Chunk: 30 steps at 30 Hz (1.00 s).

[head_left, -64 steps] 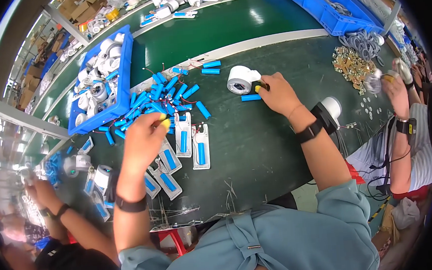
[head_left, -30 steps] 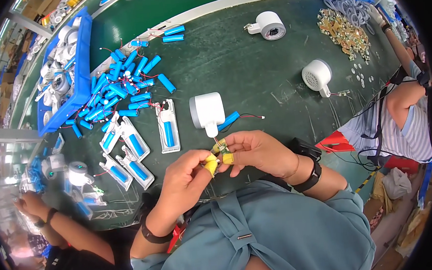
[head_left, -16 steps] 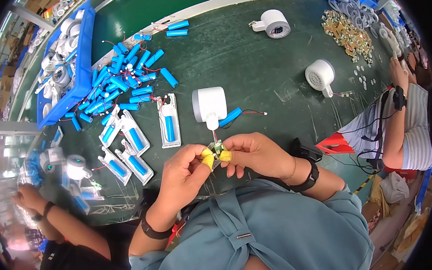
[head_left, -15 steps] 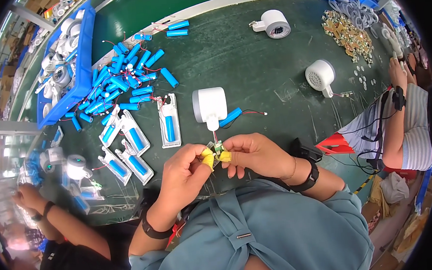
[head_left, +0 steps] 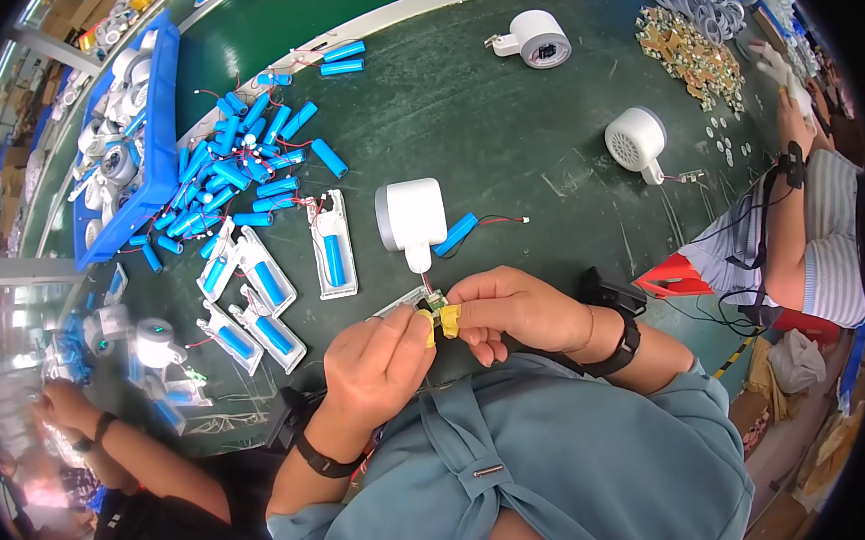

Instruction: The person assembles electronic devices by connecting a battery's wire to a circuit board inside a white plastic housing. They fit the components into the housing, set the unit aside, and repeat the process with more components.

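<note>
From my remote feed I logged both hands close together, in front of the wearer's chest. The right hand [head_left: 526,314] had thumb and forefinger pinched on a small green circuit board [head_left: 437,302], with its other fingers curled underneath. The left hand [head_left: 374,364] bunched its fingers against the board's left side; tips partly hidden, so I couldn't tell how tightly they were closed or what exactly they gripped. Yellow covers [head_left: 450,320] wrapped fingertips on both hands.

The board sat right between the two sets of fingertips. Thin wires [head_left: 425,283] ran from it to the neck of a white round housing [head_left: 416,214], which lay just beyond the fingers on the dark green worktop [head_left: 505,155]. A blue battery [head_left: 456,234] lay close by that housing, on its right, lead stretched out rightward.

Left of the fingers I counted five white trays with blue batteries inside, the nearest tray [head_left: 348,268] upright in line with the housing. Past those: a loose heap of batteries [head_left: 235,168], then a blue bin [head_left: 163,118] full of white parts. Well off to the right of the fingers: a second housing [head_left: 636,140], grille showing. Farther beyond: a third housing [head_left: 537,40], a heap of small boards [head_left: 689,59] and grey rings [head_left: 700,12]. Co-workers' hands showed at both far sides.
</note>
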Each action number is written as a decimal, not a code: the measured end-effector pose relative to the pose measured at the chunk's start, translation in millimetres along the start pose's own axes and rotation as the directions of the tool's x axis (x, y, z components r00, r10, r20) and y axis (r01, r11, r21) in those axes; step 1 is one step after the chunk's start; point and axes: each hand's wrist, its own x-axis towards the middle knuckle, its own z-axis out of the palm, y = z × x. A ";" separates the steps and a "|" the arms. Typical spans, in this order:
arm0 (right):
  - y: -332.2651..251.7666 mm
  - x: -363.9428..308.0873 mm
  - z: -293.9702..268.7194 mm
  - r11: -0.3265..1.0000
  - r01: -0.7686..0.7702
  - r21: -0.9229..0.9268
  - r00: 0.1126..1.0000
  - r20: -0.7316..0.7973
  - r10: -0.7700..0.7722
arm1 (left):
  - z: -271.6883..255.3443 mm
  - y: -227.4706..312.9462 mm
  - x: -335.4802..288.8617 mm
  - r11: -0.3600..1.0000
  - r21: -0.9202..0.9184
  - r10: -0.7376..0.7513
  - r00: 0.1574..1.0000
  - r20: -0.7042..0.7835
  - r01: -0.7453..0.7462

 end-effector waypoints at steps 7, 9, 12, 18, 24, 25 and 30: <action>-1.0 1.8 -2.5 0.995 -0.074 0.060 0.997 0.032 0.072 | -4.7 -1.7 -4.9 0.955 0.175 0.230 0.971 0.073 -0.239; -0.4 2.2 -3.0 0.990 -0.111 0.086 0.992 0.065 0.105 | -7.4 -3.6 -3.2 0.936 0.200 0.274 0.957 0.096 -0.288; 0.2 3.8 -5.1 0.986 -0.141 0.083 0.985 0.110 0.132 | -11.8 -8.4 -0.1 0.900 0.222 0.351 0.926 0.137 -0.374; -1.5 6.9 -6.8 0.982 -0.173 0.073 0.978 0.135 0.162 | -17.9 -16.7 7.6 0.853 0.189 0.448 0.869 0.208 -0.486; 2.0 10.2 -2.9 0.990 -0.113 0.082 0.990 0.092 0.106 | -14.3 -18.1 4.7 0.913 0.165 0.340 0.921 0.192 -0.372; 2.6 10.0 1.3 0.991 -0.110 0.082 0.991 0.092 0.102 | -9.9 -16.9 1.2 0.963 0.140 0.211 0.966 0.151 -0.232; 24.3 18.6 22.6 0.875 0.263 -0.407 0.912 -0.191 -0.364 | 6.8 0.8 -6.0 0.863 -0.276 -0.417 0.905 0.085 0.423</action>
